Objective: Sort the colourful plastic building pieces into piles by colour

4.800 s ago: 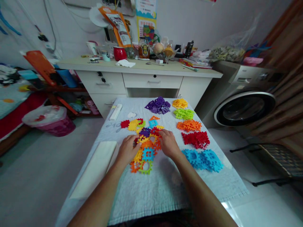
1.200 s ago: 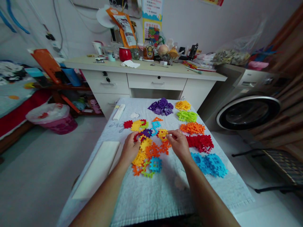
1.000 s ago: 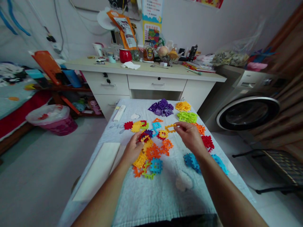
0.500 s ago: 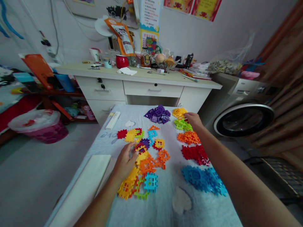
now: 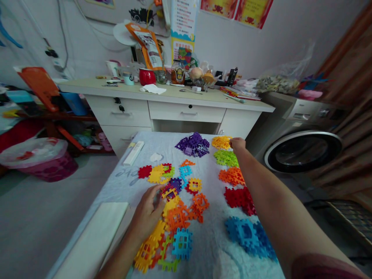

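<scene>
My right hand (image 5: 238,144) is stretched far out to the yellow pile (image 5: 221,142) at the table's far right; its fingers are curled at the pile's edge and what they hold is hidden. My left hand (image 5: 148,211) rests with fingers apart on the mixed heap of coloured interlocking tiles (image 5: 174,209) in the middle of the towel-covered table (image 5: 203,255). Sorted piles run down the right side: green (image 5: 226,158), orange (image 5: 231,176), red (image 5: 240,198), blue (image 5: 247,236). A purple pile (image 5: 192,144) lies at the far middle.
A white flat box (image 5: 93,242) lies at the table's left edge and a white tube (image 5: 133,153) at the far left. Behind stands a cluttered white desk (image 5: 186,110). A washing machine (image 5: 302,149) is at the right, a pink bin (image 5: 35,159) on the floor left.
My right hand picked a yellow tile out of the mixed heap and carried it forward and right to the yellow pile. The left hand stayed on the heap. The camera leaned forward.
</scene>
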Demonstrator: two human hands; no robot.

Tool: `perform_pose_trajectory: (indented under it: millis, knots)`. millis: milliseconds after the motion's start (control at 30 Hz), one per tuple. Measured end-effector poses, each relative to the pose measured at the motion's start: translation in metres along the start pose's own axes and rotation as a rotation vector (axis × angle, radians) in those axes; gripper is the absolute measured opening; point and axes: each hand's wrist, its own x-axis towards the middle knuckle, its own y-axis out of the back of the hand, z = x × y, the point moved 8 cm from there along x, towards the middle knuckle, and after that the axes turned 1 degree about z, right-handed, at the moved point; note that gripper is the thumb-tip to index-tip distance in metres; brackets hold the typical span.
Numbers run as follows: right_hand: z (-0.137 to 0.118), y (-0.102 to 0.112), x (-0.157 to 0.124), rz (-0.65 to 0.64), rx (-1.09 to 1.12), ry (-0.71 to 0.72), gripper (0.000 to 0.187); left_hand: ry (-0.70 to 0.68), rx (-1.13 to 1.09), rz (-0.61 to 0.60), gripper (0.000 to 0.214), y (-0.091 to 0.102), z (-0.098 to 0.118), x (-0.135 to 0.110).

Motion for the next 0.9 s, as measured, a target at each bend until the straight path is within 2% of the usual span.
perform_pose_trajectory:
  millis: [133, 400, 667, 900]
  knots:
    - [0.012, -0.004, 0.009, 0.084, 0.023, -0.089, 0.014, 0.009, 0.005, 0.005, 0.041, 0.001, 0.000, 0.000]
    - [0.019, -0.012, 0.014, 0.033, 0.137, -0.141, 0.015, 0.000, 0.008, 0.024, 0.041, 0.003, 0.003, 0.001]
    - [0.007, -0.008, 0.002, -0.030, 0.269, -0.142, 0.022, -0.012, 0.028, 0.029, 0.040, 0.003, 0.003, 0.000]
    - [-0.003, 0.008, -0.020, -0.060, 0.339, -0.140, 0.021, -0.022, 0.011, 0.011, 0.040, 0.002, 0.002, -0.001]
